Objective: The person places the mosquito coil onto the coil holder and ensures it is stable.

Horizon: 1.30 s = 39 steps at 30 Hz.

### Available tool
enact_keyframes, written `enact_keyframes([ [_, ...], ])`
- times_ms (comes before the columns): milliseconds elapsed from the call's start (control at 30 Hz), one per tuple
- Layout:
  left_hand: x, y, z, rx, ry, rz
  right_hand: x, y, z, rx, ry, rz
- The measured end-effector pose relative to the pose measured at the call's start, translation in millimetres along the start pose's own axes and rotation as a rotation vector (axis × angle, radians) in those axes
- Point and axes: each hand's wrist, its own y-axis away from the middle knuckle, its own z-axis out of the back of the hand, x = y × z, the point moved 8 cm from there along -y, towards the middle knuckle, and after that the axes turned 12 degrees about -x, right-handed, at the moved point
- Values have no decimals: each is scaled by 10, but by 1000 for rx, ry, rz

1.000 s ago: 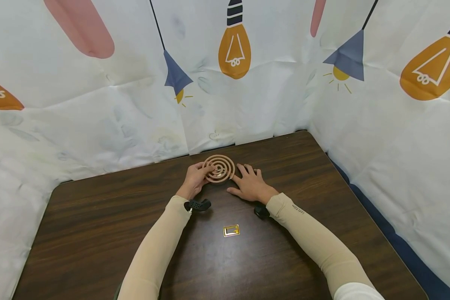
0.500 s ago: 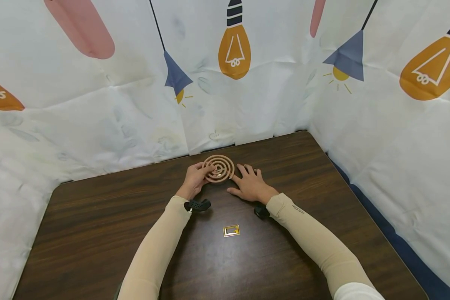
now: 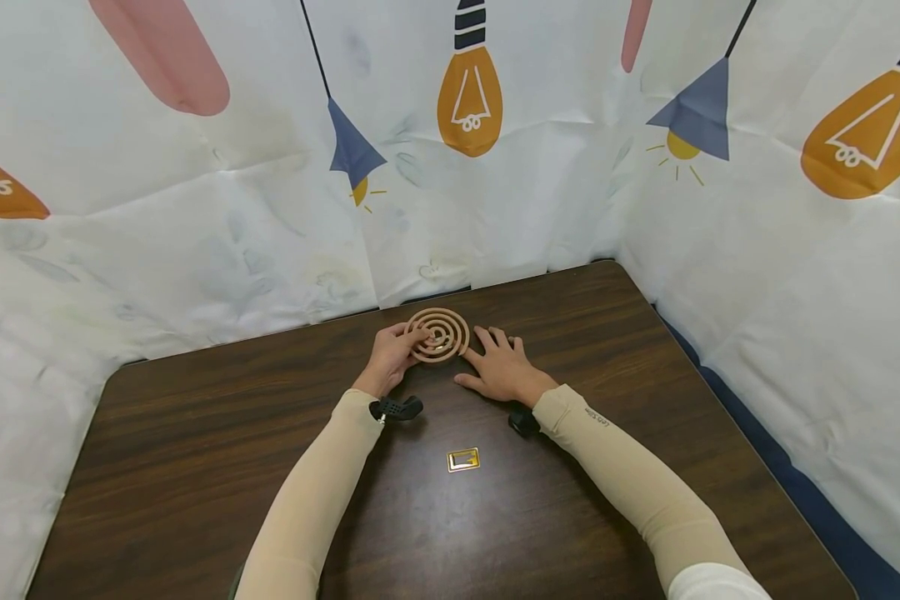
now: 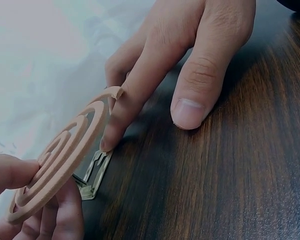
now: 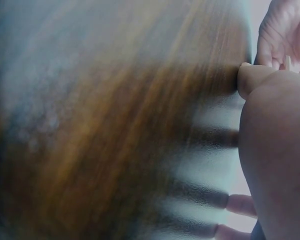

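Observation:
A tan mosquito coil (image 4: 67, 172) is pinched between the thumb and fingers of my left hand (image 3: 387, 358), tilted above the far part of the table. Its outer end (image 4: 118, 93) lies close to the right index finger; whether they touch I cannot tell. On the tabletop below the coil lies a thin metal coil stand (image 4: 88, 192), partly hidden by the coil and left fingers. My right hand (image 3: 504, 368) rests with fingers spread on the table, its index fingertip (image 4: 108, 143) at the stand's far end.
A second gold-coloured metal stand (image 3: 463, 460) lies flat on the dark wooden table (image 3: 217, 450), nearer the person, between the forearms. White printed cloth (image 3: 270, 208) hangs behind the table's far edge and along the right side. Each wrist wears a black device.

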Motion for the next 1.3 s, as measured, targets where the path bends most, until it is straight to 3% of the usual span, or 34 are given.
enact_keyframes([
  [1300, -2, 58, -3, 9, -17, -19, -4, 4, -11, 1, 1, 1],
])
